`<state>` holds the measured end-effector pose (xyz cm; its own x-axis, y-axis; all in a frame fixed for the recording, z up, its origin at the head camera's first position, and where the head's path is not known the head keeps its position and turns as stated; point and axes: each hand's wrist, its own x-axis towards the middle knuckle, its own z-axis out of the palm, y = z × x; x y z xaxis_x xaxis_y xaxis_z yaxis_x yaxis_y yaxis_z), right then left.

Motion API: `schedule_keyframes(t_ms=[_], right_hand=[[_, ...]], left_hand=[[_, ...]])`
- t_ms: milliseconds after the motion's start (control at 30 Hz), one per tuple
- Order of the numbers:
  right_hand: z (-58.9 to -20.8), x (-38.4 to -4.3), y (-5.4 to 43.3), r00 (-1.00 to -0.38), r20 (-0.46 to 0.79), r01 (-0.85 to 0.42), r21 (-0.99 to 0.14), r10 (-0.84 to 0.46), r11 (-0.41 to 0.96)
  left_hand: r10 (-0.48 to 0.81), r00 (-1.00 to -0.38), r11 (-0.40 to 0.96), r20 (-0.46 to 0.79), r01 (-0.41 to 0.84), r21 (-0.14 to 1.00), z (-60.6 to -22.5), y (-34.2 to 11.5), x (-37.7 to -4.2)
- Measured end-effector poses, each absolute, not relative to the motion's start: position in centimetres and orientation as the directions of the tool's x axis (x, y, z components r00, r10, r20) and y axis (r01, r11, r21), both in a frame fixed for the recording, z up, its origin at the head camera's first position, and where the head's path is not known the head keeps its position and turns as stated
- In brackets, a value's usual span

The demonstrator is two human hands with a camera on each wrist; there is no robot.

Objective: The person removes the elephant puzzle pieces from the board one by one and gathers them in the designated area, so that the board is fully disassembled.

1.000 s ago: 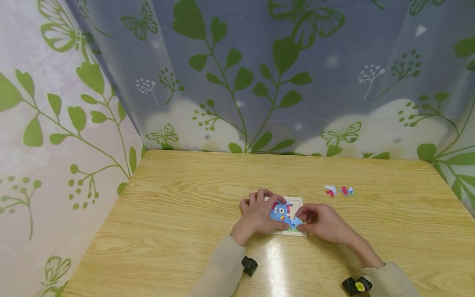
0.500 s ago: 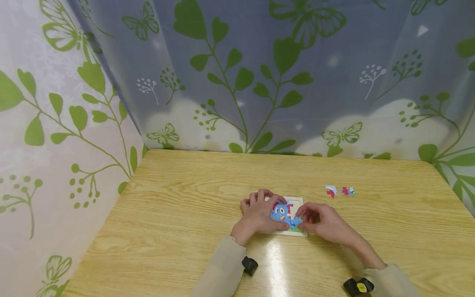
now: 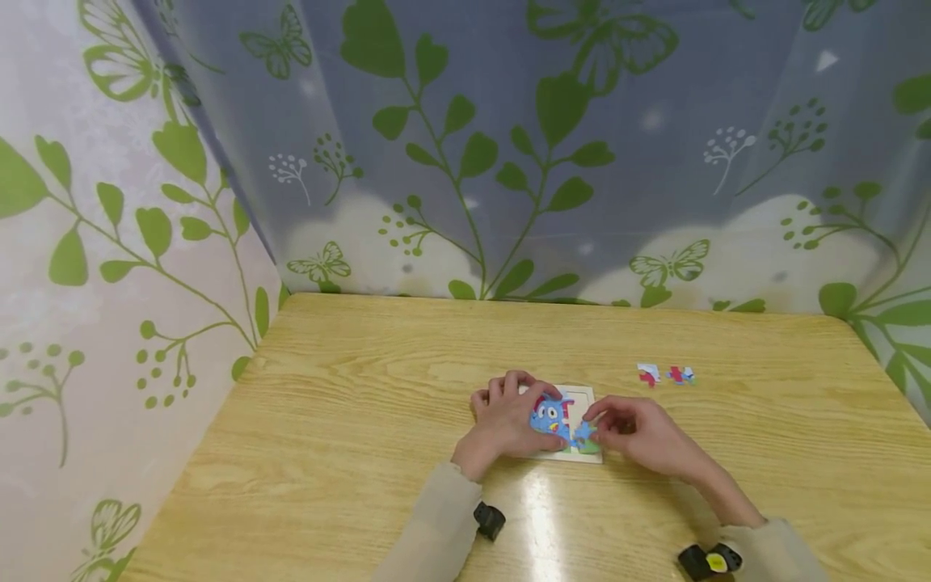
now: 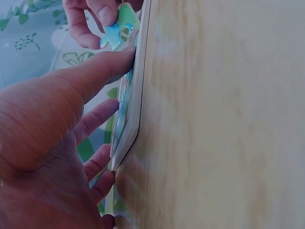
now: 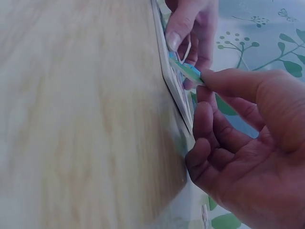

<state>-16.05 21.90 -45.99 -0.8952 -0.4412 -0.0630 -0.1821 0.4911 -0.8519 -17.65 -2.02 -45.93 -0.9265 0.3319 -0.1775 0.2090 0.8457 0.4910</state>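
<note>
On the bench (image 3: 349,404), a shallow white-rimmed tray (image 3: 582,459) holds the partly filled blue cartoon face (image 3: 549,415), and I read the rest of the clock from its centre. At nine o'clock my left hand (image 3: 512,420) lies with its fingers spread, fingertips about the tray's edge and thumb resting near six. At four o'clock my right hand (image 3: 643,432) pinches the blue-and-green piece (image 3: 586,436) between thumb and finger.

That piece is what has changed: half a second ago it lay flat against its neighbour in the corner, and now it is tilted, its edge parted from the face with pale tray showing between. To my judgement, the corner no longer counts as filled and the fit there is unsettled. Out at two o'clock, well clear of the tray, lie a red-and-white piece (image 3: 648,373) and a red-and-blue cluster (image 3: 680,374), both unplaced; whether the latter is one piece or two I cannot tell.
</note>
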Motion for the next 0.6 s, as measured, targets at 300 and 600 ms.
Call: schedule_keyframes(t_ms=[300, 600], right_hand=[[-45.5, -15.8, 23.2, -0.927, -0.054, -0.147, -0.859, -0.372, 0.491], [-45.5, -15.5, 25.5, -0.949, -0.025, -0.147, -0.846, -0.313, 0.512]], left_hand=[[0.330, -0.928, 0.841, -0.176, 0.204, 0.501, -45.9, -2.0, -17.6], [0.336, -0.925, 0.839, -0.179, 0.207, 0.504, -46.0, -2.1, -17.6]])
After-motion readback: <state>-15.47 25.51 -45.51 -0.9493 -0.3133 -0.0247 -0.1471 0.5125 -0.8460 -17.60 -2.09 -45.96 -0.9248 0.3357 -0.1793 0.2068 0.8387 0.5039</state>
